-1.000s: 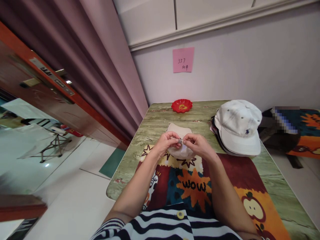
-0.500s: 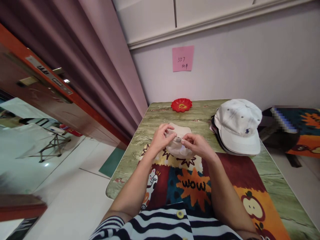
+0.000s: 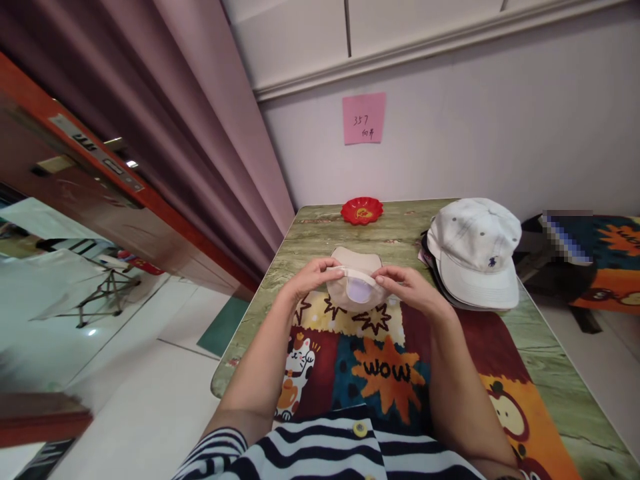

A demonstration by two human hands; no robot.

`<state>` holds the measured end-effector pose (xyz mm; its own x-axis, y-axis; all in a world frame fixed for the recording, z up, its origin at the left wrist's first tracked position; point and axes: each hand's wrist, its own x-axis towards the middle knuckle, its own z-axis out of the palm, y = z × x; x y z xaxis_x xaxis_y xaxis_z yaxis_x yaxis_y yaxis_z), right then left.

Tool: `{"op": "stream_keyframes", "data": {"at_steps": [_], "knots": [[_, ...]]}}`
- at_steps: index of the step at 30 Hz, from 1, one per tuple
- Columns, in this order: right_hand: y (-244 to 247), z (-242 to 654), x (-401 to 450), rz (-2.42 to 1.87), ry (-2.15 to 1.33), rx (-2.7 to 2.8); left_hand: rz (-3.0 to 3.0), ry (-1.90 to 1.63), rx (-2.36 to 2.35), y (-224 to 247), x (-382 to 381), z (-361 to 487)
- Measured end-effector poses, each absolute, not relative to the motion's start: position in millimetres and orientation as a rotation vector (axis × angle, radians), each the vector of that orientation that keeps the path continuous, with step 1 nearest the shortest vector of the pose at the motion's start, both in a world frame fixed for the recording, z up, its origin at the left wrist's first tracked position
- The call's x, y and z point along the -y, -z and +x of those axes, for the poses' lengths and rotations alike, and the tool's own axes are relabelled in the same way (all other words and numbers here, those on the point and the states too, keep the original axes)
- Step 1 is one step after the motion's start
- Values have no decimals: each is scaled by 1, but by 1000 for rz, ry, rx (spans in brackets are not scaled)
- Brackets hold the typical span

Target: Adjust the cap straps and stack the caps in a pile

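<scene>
A pale beige cap [image 3: 337, 288] rests on the patterned mat with its brim pointing away from me and its back opening facing me. My left hand [image 3: 316, 275] pinches the left side of the cap's rear edge between thumb and fingers. On the opposite side, my right hand [image 3: 406, 285] grips the same edge near the end of the back strap. Between my hands the arched opening shows a pale lilac patch. Off to the right stands a stack of caps, with a white cap [image 3: 475, 250] bearing a small dark blue emblem on top.
A red scalloped dish [image 3: 362, 211] sits at the table's far edge. Beneath the cap lies a colourful mat [image 3: 320, 373] on the wood-patterned table [image 3: 295, 250]. A pink note [image 3: 364, 118] is stuck to the wall. To the left are a curtain [image 3: 215, 100] and a door [image 3: 165, 233].
My hands have moved apart from the middle of the strap to the two sides of the cap's rear edge. The back opening now shows more plainly.
</scene>
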<state>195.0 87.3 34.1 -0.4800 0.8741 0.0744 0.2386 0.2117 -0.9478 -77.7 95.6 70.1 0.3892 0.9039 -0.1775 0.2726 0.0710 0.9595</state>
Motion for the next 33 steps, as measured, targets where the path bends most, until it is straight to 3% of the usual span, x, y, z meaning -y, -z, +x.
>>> {"op": "stream_keyframes", "data": {"at_steps": [10, 33], "knots": [[-34, 175, -83, -983, -1497, 1704, 1474, -605, -1074, -74, -95, -81], [-26, 171, -86, -962, -1430, 1671, 1399, -686, -1085, -65, -95, -81]]}}
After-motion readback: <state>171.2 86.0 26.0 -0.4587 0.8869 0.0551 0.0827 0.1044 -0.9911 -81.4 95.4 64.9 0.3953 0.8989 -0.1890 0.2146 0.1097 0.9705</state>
